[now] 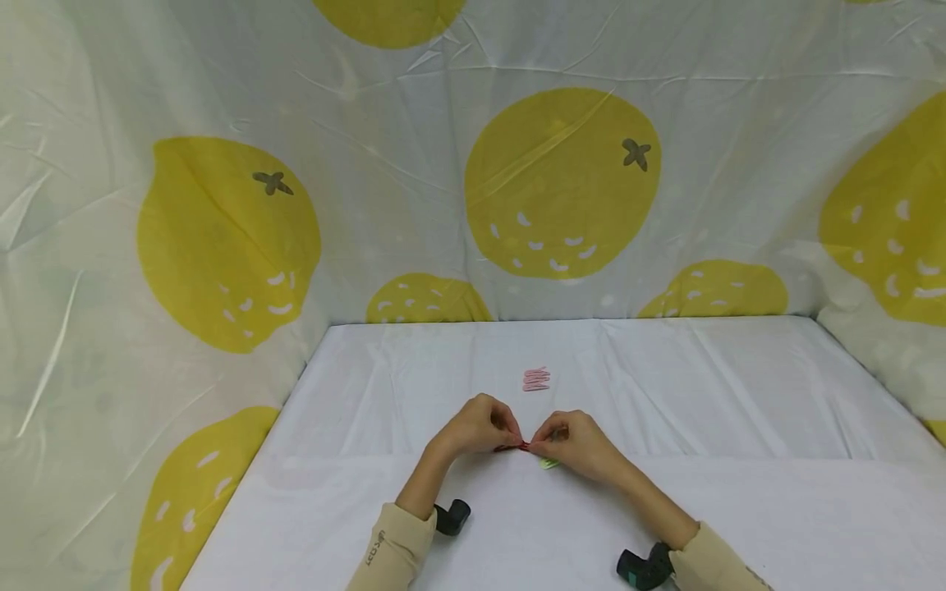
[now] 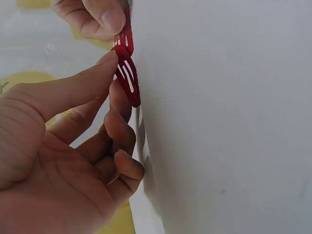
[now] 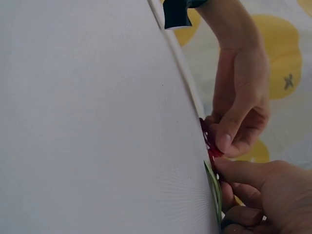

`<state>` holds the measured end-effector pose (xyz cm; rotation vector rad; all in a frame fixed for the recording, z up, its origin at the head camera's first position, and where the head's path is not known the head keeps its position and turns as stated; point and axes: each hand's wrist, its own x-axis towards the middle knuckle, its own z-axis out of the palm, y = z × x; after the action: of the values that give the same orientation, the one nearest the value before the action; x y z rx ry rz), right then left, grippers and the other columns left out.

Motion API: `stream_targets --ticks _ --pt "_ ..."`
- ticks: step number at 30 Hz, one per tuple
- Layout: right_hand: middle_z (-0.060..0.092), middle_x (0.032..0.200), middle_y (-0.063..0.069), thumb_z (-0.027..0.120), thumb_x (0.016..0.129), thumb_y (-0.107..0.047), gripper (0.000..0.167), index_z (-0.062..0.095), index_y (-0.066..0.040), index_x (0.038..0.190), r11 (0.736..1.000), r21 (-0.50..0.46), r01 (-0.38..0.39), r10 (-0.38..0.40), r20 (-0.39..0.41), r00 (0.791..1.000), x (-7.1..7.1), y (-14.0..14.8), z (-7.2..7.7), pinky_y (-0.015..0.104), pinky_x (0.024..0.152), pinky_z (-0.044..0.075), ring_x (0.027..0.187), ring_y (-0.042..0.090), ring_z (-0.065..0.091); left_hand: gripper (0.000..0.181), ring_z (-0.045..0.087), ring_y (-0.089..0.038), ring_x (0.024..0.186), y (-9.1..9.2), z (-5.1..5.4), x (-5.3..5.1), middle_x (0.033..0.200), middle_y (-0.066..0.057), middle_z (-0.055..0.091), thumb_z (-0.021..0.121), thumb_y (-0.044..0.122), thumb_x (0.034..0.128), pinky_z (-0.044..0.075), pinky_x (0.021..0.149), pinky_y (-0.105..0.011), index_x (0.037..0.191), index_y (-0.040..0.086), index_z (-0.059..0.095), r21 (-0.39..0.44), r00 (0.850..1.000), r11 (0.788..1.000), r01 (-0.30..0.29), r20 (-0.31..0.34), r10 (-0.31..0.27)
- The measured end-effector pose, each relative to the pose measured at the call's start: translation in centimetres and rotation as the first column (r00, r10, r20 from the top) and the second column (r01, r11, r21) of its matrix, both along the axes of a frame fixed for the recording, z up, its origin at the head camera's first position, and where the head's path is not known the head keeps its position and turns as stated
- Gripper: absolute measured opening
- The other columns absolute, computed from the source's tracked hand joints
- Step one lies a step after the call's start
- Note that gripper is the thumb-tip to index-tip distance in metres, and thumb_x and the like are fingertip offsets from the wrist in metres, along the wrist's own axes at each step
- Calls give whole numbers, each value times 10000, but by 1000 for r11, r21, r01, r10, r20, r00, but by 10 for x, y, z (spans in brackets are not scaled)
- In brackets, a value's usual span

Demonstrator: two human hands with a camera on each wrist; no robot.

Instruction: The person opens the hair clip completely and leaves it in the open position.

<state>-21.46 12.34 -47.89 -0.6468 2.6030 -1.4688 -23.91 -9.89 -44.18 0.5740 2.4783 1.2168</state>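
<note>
Low over the table, my left hand [image 1: 476, 428] pinches a red snap hair clip [image 2: 127, 80] between thumb and forefinger. My right hand [image 1: 580, 445], close beside it, pinches a second red snap hair clip [image 2: 125, 41]. The two red clips meet end to end and overlap; whether they are hooked together I cannot tell. Under the right hand's fingertips lies a green hair clip [image 1: 549, 463], partly covered in the head view; the right wrist view shows more of the green clip [image 3: 213, 187] beside the fingers.
Farther back on the white table [image 1: 665, 386] lies a row of several pink hair clips [image 1: 535, 379]. A lemon-print curtain [image 1: 414, 197] hangs behind and at the sides. Black devices [image 1: 453, 517] are strapped at both wrists.
</note>
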Motion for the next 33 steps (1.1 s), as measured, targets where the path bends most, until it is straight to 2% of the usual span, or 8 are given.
stream_targets --ticks 4,8,13,19,23,27,30,33 --pt "767 926 47 789 914 -174 89 791 -86 928 1000 -29 8 -8 25 1000 -1 3 0 181 667 484 752 11 595 45 535 -70 648 -2 0 -1 723 -8 699 795 33 873 423 590 -208 840 14 770 21 1000 1000 -19 -2 19" --pt "766 987 25 795 918 -230 114 810 -131 972 999 -27 28 -27 36 999 -2 3 0 187 684 480 806 34 592 42 546 -73 683 0 0 -3 790 -44 734 787 41 885 434 615 -214 875 5 766 69 999 997 -38 -7 39" --pt "756 967 14 811 904 -259 119 815 -146 943 1000 -22 20 -19 49 999 -3 2 0 190 667 468 786 54 577 58 581 -85 710 4 -1 -4 825 -56 744 768 78 908 466 658 -237 887 25 760 146 995 984 -100 -1 101" --pt "766 984 106 765 946 -213 176 797 -41 962 994 -103 -34 45 109 993 -4 1 4 180 665 500 768 53 638 91 586 -97 726 6 0 -2 844 -64 760 772 123 914 462 677 -255 924 33 764 222 987 961 -162 25 161" --pt "754 981 124 726 973 -182 197 768 11 972 989 -136 -56 78 161 984 -3 3 6 176 653 483 764 67 628 154 594 -90 737 8 0 -2 883 -131 766 767 121 917 441 674 -240 1020 9 745 282 992 951 -127 17 127" --pt "723 929 73 697 976 -158 190 750 20 937 990 -125 -65 88 190 978 -3 5 9 178 664 452 789 47 578 155 591 -80 721 10 0 -2 893 -182 761 749 129 937 427 644 -214 1039 13 754 295 997 953 -67 -25 77" --pt "698 886 58 695 958 -160 195 745 25 921 993 -114 -31 53 189 980 -4 7 12 188 654 413 781 44 525 111 583 -100 709 11 0 -1 872 -214 759 728 106 952 414 624 -206 987 7 764 298 996 952 -67 -39 82" --pt "705 891 70 687 950 -158 194 745 25 915 995 -103 2 17 184 983 -6 9 15 195 696 410 808 53 528 97 578 -117 722 10 -1 -1 878 -228 758 728 84 946 408 619 -206 990 4 761 302 995 950 -81 -34 95"
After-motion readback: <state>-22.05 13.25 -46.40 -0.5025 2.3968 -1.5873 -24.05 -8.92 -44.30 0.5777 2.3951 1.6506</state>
